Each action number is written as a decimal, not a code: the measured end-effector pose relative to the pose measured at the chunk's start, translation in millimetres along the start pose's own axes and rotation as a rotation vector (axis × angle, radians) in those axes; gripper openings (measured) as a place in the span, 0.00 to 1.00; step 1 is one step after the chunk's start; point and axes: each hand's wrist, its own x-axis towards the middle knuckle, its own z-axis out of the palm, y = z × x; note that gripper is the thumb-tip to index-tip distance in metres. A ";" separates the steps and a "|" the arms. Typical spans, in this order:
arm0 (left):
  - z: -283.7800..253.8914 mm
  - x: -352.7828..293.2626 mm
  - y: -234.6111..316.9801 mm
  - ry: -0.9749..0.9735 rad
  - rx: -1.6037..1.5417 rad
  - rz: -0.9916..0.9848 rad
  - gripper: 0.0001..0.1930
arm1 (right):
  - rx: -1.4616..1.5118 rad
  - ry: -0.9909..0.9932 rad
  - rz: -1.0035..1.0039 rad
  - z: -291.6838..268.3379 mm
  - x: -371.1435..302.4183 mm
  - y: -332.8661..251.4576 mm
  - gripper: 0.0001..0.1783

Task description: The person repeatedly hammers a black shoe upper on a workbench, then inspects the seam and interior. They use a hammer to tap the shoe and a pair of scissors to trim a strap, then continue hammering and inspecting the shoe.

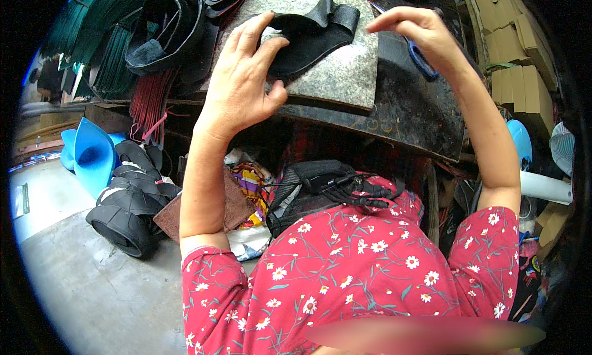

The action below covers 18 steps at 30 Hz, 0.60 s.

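On a speckled stone slab (361, 77) lies a black leather-like piece (314, 53), curved, with a folded loop at its far right end. My left hand (240, 77) is at the left end of this piece, fingers spread and thumb apart; whether the fingertips press on it is unclear. A small white patch (270, 34) shows between those fingers. My right hand (425, 37) is raised at the slab's right edge, apart from the black piece. Its index finger and thumb are drawn together, and anything between them is too small to make out.
Blue-handled scissors (422, 62) lie below my right hand on the dark bench (413, 108). Coiled black strips (166, 34), teal bundles (111, 59) and red strips (150, 102) crowd the left. Cardboard pieces (521, 83) are stacked right. Black shaped pieces (132, 201) sit lower left.
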 end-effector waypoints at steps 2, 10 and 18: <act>8.1 1.0 -6.2 0.051 -0.071 0.005 0.25 | -0.249 0.254 0.061 -17.4 -14.4 7.6 0.12; 55.2 16.8 -10.9 0.232 -0.035 -0.225 0.37 | -1.220 0.469 0.338 -54.8 -70.8 66.3 0.28; 78.2 14.3 -12.8 0.386 -0.170 -0.315 0.34 | -1.224 0.430 0.427 -93.9 -110.1 113.6 0.24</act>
